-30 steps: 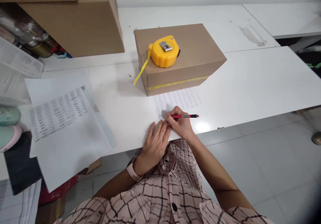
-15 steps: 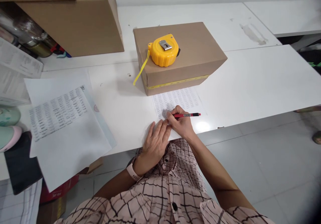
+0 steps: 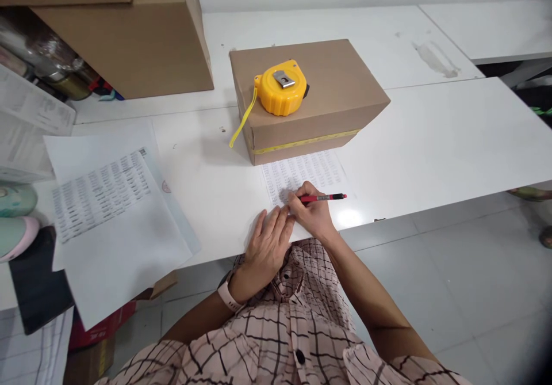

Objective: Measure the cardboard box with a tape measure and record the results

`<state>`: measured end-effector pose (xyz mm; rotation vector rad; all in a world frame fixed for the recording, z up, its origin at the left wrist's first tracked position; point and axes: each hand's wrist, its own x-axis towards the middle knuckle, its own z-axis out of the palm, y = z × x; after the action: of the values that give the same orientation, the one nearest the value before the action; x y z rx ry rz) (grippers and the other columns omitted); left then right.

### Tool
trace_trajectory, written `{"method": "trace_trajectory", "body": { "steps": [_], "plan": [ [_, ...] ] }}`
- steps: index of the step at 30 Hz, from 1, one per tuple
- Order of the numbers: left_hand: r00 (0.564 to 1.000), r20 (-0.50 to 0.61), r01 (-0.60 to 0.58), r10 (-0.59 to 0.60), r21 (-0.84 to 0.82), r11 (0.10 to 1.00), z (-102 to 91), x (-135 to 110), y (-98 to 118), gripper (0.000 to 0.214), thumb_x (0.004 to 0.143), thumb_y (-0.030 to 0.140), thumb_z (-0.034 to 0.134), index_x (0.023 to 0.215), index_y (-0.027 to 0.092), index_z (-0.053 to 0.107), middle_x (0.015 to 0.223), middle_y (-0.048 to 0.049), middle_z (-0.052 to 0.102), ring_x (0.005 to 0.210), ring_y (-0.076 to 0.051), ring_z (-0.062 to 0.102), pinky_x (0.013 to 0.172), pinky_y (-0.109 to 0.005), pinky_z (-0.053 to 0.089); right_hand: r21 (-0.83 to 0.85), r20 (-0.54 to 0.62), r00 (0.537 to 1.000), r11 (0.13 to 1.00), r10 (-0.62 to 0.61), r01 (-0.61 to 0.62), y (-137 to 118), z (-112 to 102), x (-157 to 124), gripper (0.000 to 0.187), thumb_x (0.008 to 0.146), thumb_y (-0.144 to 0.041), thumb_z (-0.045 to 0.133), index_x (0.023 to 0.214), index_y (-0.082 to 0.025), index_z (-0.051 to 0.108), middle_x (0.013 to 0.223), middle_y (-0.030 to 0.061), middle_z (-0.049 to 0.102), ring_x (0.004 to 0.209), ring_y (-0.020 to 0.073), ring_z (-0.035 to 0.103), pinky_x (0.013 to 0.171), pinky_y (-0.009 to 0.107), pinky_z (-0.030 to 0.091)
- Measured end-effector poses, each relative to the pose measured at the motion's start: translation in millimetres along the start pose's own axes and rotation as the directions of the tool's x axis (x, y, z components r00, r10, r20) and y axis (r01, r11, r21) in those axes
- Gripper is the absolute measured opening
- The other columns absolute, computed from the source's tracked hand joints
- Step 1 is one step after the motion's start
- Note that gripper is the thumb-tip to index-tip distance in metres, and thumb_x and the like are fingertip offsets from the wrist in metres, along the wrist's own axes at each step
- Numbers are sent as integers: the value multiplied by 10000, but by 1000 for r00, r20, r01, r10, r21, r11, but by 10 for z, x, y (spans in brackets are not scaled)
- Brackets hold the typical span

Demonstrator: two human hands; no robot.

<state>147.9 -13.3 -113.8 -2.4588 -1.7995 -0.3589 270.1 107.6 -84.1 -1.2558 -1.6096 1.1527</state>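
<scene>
My right hand is closed round a red and black pen, its tip hidden by the fingers over a printed sheet. Flat on the near edge of that sheet lies my left hand, fingers stretched out, beside the right hand. The sheet's far end disappears under or behind a brown cardboard box. On the box's top rests a yellow tape measure with a metal clip and a yellow wrist strap. A yellow printed band runs along the box's near side.
Loose papers, one printed with columns, lie at the left of the white table, partly over its front edge. A black flat object sits beside them. Larger cardboard boxes are stacked at the back left.
</scene>
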Motion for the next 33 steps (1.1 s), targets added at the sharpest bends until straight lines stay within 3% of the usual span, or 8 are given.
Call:
{"method": "trace_trajectory", "body": {
  "steps": [12, 33],
  "plan": [
    [1000, 10, 2, -2, -22, 1000, -28, 6, -3, 615, 1032, 309, 448, 1590, 90, 313, 1642, -140, 358, 1545, -286, 292, 1272, -532, 287, 1, 31, 1000, 1000, -6, 6, -2, -4, 9, 283, 823, -262, 651, 646, -243, 432, 557, -64, 417, 528, 102, 384, 511, 283, 344],
    [1000, 31, 2, -1, -7, 1000, -53, 11, 3, 583, 1037, 298, 440, 1575, 93, 351, 1645, -140, 349, 1537, -290, 309, 1271, -531, 285, 16, -30, 1000, 1000, 1, -1, -9, 2, -2, 292, 816, -255, 648, 632, -242, 422, 553, -65, 424, 525, 101, 391, 503, 277, 339]
  ]
}}
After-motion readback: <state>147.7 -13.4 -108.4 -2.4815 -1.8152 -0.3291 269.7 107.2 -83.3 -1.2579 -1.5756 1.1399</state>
